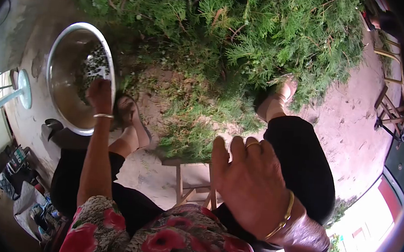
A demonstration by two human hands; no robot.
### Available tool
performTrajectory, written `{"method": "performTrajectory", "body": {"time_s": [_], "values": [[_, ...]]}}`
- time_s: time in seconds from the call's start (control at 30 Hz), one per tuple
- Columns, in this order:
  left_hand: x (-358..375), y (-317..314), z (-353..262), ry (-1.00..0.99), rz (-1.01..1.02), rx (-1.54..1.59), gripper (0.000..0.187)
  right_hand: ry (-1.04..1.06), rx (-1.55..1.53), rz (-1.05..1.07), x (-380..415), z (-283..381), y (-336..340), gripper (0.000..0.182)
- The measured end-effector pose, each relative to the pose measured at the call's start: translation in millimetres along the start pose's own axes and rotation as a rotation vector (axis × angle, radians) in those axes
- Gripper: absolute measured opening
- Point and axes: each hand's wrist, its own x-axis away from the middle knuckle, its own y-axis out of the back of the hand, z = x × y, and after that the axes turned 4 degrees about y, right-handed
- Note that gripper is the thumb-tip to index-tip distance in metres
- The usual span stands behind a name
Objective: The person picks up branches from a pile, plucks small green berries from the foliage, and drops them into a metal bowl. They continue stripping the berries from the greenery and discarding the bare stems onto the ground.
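Observation:
My left hand [100,94] is inside the right rim of a wide metal basin [58,82], its fingers closed; whatever they may hold is hidden. Small grey-green pieces, like berries or little cones [97,60], lie in the basin. Above the low wooden stool [179,181] in front of me hovers my right hand [250,176], back upward, thumb apart from the fingers and nothing visible in it. Loose green sprigs [189,137] lie beyond it, on and around the stool's far edge. A large heap of leafy evergreen branches [276,41] fills the far side.
My feet stand either side of the sprigs, the left foot [131,115] beside the basin. On the left are a pale fan-like stand [24,89] and piled bags [31,207]. Wooden chairs [390,106] and part of another person [389,21] are at the right.

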Motion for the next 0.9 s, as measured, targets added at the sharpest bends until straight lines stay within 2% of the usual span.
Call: {"method": "performTrajectory", "body": {"time_s": [0.07, 0.1, 0.13, 0.17, 0.23, 0.27, 0.33, 0.37, 0.4, 0.43, 0.5, 0.53, 0.6, 0.67, 0.7, 0.73, 0.8, 0.87, 0.9], "values": [[-19, 34, 54, 0.088, -0.01, -0.057, 0.02, -0.016, -0.007, -0.02, 1, -2, 1, 0.036], [-24, 53, 48, 0.12, 0.117, -0.166, 0.03, -0.021, 0.01, -0.027, 2, -3, 2, 0.037], [-25, 67, 33, 0.118, 0.109, -0.167, 0.03, -0.028, 0.028, -0.03, 3, -3, 2, 0.037], [-22, 76, 15, 0.048, 0.098, -0.362, 0.035, -0.027, 0.028, -0.033, 3, -2, 1, 0.037], [-16, 72, -5, -0.023, 0.093, -0.556, 0.039, -0.005, 0.017, -0.054, 5, 0, -3, 0.037], [-15, 63, -12, -0.054, -0.038, -0.464, 0.04, -0.007, 0.016, -0.048, 4, 0, -3, 0.037], [-5, 34, -30, -0.176, -0.158, -0.287, 0.029, 0.027, -0.029, -0.005, 4, 0, -3, 0.037], [4, 7, -35, -0.137, -0.01, 0.012, 0.018, 0.021, -0.031, 0.003, 3, 0, -3, 0.037], [22, -9, -68, -0.103, 0.179, 0.087, 0.01, 0.025, -0.028, -0.007, 3, 0, -4, 0.037], [41, -37, -76, -0.171, 0.225, 0.155, 0.009, 0.031, -0.025, -0.016, 2, 0, -4, 0.037], [79, -88, -88, 0.025, 0.569, 0.313, 0.008, 0.027, -0.05, -0.002, 1, -1, -5, 0.037], [102, -129, -68, -0.03, 0.569, 0.372, 0.005, 0.028, -0.075, 0.002, 0, -2, -5, 0.037], [117, -149, -88, -0.02, 0.575, 0.392, 0.012, 0.021, -0.103, -0.015, -4, -1, 1, 0.036], [131, -169, -96, 0.083, 0.501, 0.29, 0.016, 0.012, -0.136, -0.024, -5, -3, 3, 0.036], [127, -163, -110, 0.1, 0.563, 0.163, 0.012, 0.021, -0.175, -0.028, -4, -4, 2, 0.035], [128, -169, -108, 0.099, 0.57, 0.164, 0.012, 0.032, -0.214, -0.037, -4, -4, 2, 0.035], [125, -177, -105, 0.158, 0.513, 0.132, 0.008, 0.039, -0.185, -0.046, -2, -6, 0, 0.034], [118, -171, -102, 0.153, 0.487, 0.193, 0.005, 0.05, -0.159, -0.056, -1, -7, 0, 0.034], [116, -169, -96, 0.05, 0.471, 0.077, 0.005, 0.053, -0.172, -0.04, -1, -7, 1, 0.033]]}}
